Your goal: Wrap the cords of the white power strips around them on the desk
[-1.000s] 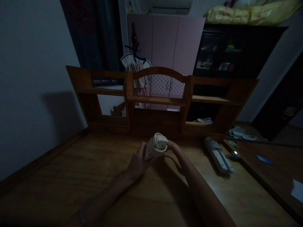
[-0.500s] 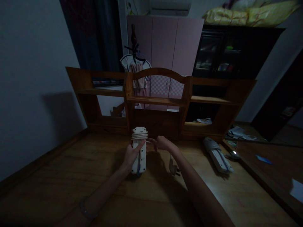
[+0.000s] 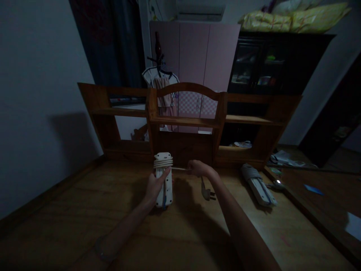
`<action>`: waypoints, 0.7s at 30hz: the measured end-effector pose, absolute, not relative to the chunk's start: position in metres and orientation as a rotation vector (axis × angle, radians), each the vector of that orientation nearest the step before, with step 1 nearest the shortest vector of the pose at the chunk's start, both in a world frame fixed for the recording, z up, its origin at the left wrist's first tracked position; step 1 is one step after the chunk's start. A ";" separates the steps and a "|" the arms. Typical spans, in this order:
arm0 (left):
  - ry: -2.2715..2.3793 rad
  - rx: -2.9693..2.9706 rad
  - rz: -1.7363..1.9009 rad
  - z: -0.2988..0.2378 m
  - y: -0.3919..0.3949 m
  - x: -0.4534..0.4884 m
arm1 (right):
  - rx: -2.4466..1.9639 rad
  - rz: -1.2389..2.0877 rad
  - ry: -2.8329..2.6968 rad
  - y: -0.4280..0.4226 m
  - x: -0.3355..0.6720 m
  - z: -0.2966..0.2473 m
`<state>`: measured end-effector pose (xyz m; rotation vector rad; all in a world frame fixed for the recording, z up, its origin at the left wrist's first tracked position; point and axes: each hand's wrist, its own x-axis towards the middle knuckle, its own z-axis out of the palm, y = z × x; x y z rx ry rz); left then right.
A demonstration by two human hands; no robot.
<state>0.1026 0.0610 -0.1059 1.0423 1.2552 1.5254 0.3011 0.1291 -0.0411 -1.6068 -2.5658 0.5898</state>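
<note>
A white power strip (image 3: pixel 168 188) stands out from the wooden surface, its underside facing me, with several turns of its cord (image 3: pixel 163 162) wound round the far end. My left hand (image 3: pixel 154 187) grips the strip from the left, thumb lying across it just below the turns. To the right, my right hand (image 3: pixel 199 168) is closed on the free cord, which runs taut between the strip and the fingers. Below that hand dangles the three-pin plug (image 3: pixel 208 194) on the cord's short end. A blue strap or lead shows along the strip's lower part.
A second power strip (image 3: pixel 258 186), its cord wrapped round it, lies at the right on the wooden surface (image 3: pixel 113 222). A wooden shelf headboard (image 3: pixel 186 121) spans the back. A small lit object (image 3: pixel 278 183) sits near the right edge.
My right hand has moved right, away from the strip, drawing the cord out straight. The plug has swung up a little. My left hand still grips the strip, slightly further left in view.
</note>
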 end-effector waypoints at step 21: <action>1.403 1.135 1.646 -0.108 0.070 0.095 | -1.258 0.479 -2.680 0.063 0.279 0.017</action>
